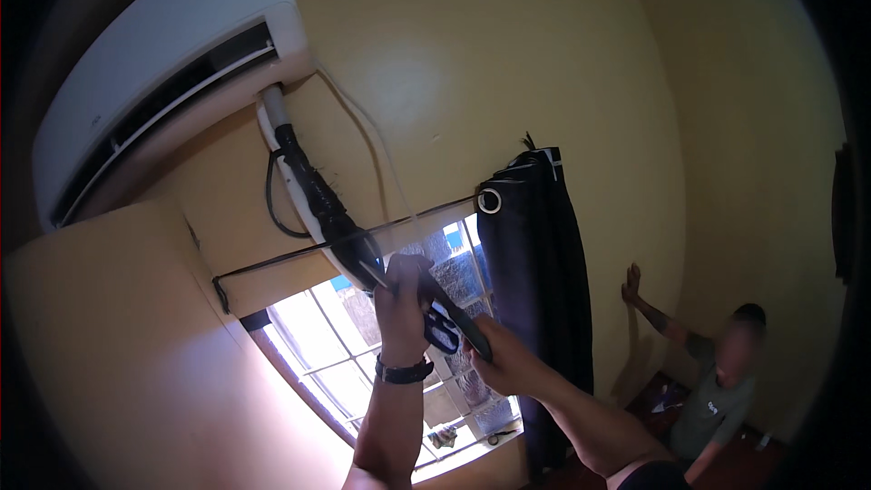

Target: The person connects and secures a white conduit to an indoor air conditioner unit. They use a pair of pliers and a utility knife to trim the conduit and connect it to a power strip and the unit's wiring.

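A pipe bundle [313, 191], partly wrapped in black tape, slants down from the air conditioner toward my hands. My left hand [402, 304], with a dark band on its wrist, is closed at the bundle's lower end. A pair of scissors sits in that hand, its blade pointing up by the bundle and its dark blue handle loops [442, 333] showing on the right. My right hand [504, 358] grips what looks like a roll of black tape [470, 334], seen edge-on. A dark strip stretches from it to my left hand. The fingertips of both hands are partly hidden.
The white air conditioner [181, 54] hangs upper left. A thin curtain rod [354, 240] crosses behind the bundle, with a dark curtain [535, 281] at its right. Behind my hands is a barred window [340, 390]. A person [717, 390] at lower right rests a hand on the wall.
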A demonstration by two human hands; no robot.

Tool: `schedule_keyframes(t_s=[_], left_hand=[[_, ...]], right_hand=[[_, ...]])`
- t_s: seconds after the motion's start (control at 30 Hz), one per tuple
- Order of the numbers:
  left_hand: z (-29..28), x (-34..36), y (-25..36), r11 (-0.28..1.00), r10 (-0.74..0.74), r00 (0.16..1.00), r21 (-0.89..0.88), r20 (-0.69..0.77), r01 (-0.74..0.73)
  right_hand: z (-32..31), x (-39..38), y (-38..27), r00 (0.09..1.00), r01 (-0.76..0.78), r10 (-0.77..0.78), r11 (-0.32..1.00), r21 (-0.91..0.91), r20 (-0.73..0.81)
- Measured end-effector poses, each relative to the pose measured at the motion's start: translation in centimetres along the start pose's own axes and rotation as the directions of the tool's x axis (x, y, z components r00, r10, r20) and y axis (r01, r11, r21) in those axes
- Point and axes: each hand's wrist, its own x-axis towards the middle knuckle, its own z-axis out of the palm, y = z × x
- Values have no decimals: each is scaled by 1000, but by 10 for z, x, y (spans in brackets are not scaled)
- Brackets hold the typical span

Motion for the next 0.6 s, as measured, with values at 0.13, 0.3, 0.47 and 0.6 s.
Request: schedule_keyframes(t_s=[0.13, 0.3, 0.47, 0.6], left_hand=[[0, 18, 4, 987, -129, 986, -110, -104, 118], [-56, 54, 72, 875, -50, 965, -478, -256, -82], [-38, 34, 27, 973, -96, 995, -215, -21, 89], [-57, 22, 11, 978, -68, 994, -189, 91, 84]], right_hand=[[2, 15, -1, 999, 38, -41, 990, -139, -22], [18, -31, 13, 984, 7, 45, 957, -290, 173], [-11, -13, -22, 939, -217, 210, 976, -6, 271], [-20, 2, -31, 935, -276, 170, 899, 341, 310]])
